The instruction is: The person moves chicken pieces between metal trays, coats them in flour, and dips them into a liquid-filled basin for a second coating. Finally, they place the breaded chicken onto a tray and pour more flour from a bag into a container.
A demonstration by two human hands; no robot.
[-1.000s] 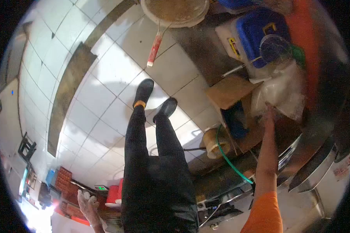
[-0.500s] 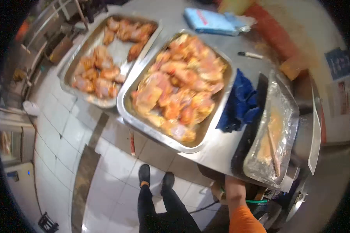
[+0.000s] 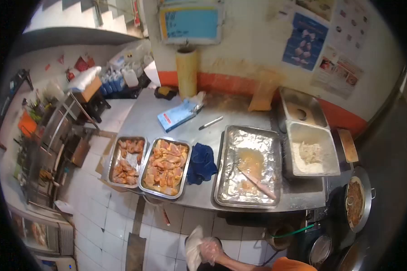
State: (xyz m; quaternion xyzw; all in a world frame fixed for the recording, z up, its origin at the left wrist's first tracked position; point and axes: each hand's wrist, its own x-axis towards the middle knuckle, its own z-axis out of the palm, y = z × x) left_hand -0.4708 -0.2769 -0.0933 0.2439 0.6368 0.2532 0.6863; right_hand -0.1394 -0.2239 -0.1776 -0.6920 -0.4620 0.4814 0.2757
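Note:
My right hand [image 3: 209, 250], in what looks like a clear plastic glove, is at the bottom centre, below the table edge. Its fingers close against a crumpled whitish cloth or bag [image 3: 194, 247]. My left hand does not show. On the metal table [image 3: 199, 196], a tray of raw marinated chicken [image 3: 166, 167] lies nearest above the hand, with a second, partly filled chicken tray [image 3: 129, 160] to its left. A dark blue cloth [image 3: 202, 163] is beside the fuller tray. Further right, a large shallow tray [image 3: 230, 180] holds yellowish liquid and a wooden stick [image 3: 256, 182].
Behind the trays are a blue box [image 3: 178, 116] and a marker [image 3: 211, 123]. A deep pan of flour-like powder [image 3: 312, 156] stands at the right, with a round pan of food [image 3: 356, 203] beyond it. Shelving [image 3: 54, 144] fills the left side.
The view has tilted up and widened, with the trays appearing smaller and lower. My right hand has moved left from below the table's right part and now has the whitish item.

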